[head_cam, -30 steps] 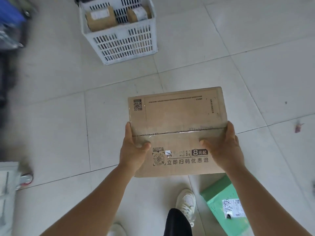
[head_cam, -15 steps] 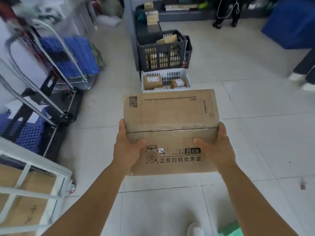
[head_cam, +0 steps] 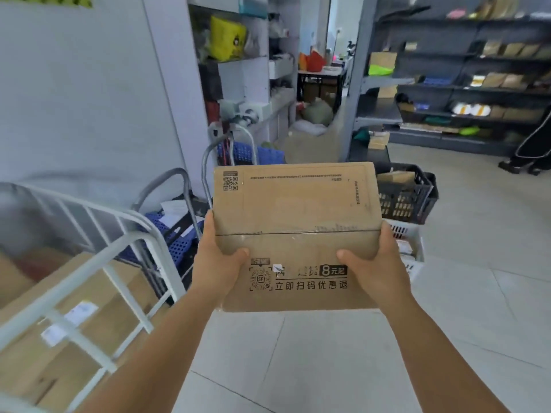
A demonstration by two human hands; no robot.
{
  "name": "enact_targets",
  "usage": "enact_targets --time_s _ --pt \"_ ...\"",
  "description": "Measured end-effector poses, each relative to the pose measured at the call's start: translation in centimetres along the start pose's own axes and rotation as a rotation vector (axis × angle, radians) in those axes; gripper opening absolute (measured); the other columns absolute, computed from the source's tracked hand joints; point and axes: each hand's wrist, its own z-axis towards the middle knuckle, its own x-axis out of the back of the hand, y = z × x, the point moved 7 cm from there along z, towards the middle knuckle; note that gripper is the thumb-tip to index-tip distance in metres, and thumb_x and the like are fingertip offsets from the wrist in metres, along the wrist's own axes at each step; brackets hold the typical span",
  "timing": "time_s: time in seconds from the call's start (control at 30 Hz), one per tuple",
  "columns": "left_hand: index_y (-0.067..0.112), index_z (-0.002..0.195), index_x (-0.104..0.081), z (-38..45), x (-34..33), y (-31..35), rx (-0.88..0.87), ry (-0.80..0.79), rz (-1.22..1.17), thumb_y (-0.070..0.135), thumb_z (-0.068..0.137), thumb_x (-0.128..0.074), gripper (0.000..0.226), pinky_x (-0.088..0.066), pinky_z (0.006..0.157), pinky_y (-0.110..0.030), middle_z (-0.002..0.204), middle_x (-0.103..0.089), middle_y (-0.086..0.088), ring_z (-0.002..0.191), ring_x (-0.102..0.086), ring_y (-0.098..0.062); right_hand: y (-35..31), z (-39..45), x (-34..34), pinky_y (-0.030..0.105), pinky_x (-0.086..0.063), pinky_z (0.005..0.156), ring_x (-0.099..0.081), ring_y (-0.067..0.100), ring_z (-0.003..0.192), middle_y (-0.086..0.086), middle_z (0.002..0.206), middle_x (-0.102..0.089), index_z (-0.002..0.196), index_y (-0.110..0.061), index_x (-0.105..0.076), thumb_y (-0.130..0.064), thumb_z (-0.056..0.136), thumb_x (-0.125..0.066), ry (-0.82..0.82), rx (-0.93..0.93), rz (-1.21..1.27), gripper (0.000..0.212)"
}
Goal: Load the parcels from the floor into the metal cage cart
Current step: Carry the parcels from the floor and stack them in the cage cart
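Observation:
I hold a flat brown cardboard parcel (head_cam: 298, 216) with black print and a QR code in front of me, at chest height above the tiled floor. My left hand (head_cam: 216, 263) grips its left edge, thumb on top. My right hand (head_cam: 377, 266) grips the right edge the same way. The white metal cage cart (head_cam: 89, 257) stands at the lower left, its top rail below and left of the parcel. Brown cardboard boxes (head_cam: 89, 317) with white labels lie inside it.
Folding hand trolleys (head_cam: 182, 204) with blue decks stand against the wall behind the cart. A black crate (head_cam: 408, 195) and a white basket (head_cam: 413, 248) with parcels sit behind the box to the right. Shelving (head_cam: 465, 84) fills the back right. Bare tiled floor (head_cam: 477, 263) lies ahead.
My view has lifted from the floor toward the room, and the parcel has risen with both hands still on it. The cage cart has come into view at the left.

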Motion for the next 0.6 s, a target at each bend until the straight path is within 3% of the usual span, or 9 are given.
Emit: enact_targets --time_s 0.1,0.2,0.3,0.4,0.5,0.6 --pt "0.051 0.145 -0.01 -0.2 4.1 1.5 -0.012 0.106 -0.018 0.018 0.079 -0.068 0.095 -0.052 0.088 -0.043 0.127 -0.053 0.007 0.105 -0.058 -0.019 -4.1 0.7 -1.9 0.048 -0.043 0.1 -0.05 0.024 0.122 -0.003 0.136 -0.05 0.15 -0.03 -0.018 -0.038 0.081 -0.074 -0.069 0.084 0.014 0.089" --pt "0.049 0.145 -0.013 -1.0 8.3 2.5 -0.02 0.222 -0.03 0.013 0.082 -0.065 0.09 -0.049 0.071 -0.029 0.118 -0.055 0.007 0.094 -0.058 -0.01 -7.9 1.1 -4.1 0.049 -0.043 0.098 -0.049 0.026 0.126 -0.001 0.141 -0.048 0.148 -0.033 -0.018 -0.043 0.079 -0.073 -0.127 0.165 0.004 0.089" --pt "0.05 0.144 -0.015 -2.0 12.9 2.9 -0.027 0.338 -0.021 0.018 0.079 -0.066 0.088 -0.053 0.081 -0.038 0.117 -0.058 0.007 0.098 -0.06 -0.017 -12.0 0.7 -6.7 0.047 -0.047 0.094 -0.053 0.025 0.12 -0.001 0.138 -0.05 0.147 -0.037 -0.018 -0.047 0.076 -0.072 -0.19 0.254 0.022 0.09" --pt "0.051 0.145 -0.013 -3.0 17.7 2.8 -0.022 0.433 -0.031 0.017 0.08 -0.066 0.09 -0.05 0.084 -0.035 0.119 -0.055 0.009 0.102 -0.058 -0.016 -15.9 -0.2 -10.0 0.045 -0.048 0.093 -0.054 0.025 0.118 -0.002 0.138 -0.051 0.147 -0.038 -0.018 -0.05 0.074 -0.071 -0.26 0.326 0.029 0.091" --pt "0.049 0.146 -0.011 -3.7 22.9 2.3 -0.021 0.52 -0.027 0.018 0.08 -0.069 0.094 -0.05 0.094 -0.044 0.127 -0.054 0.006 0.109 -0.057 -0.019 -20.1 -1.7 -13.9 0.047 -0.047 0.096 -0.052 0.025 0.122 -0.003 0.141 -0.05 0.148 -0.038 -0.017 -0.05 0.074 -0.071 -0.327 0.392 0.037 0.092" --pt "0.049 0.147 -0.011 -3.9 28.3 1.1 -0.001 0.607 -0.034 0.018 0.08 -0.07 0.094 -0.049 0.096 -0.047 0.13 -0.053 0.005 0.109 -0.057 -0.022 -24.3 -3.3 -18.3 0.048 -0.046 0.099 -0.05 0.025 0.125 -0.004 0.144 -0.048 0.15 -0.037 -0.015 -0.05 0.077 -0.07 -0.381 0.452 0.045 0.093"
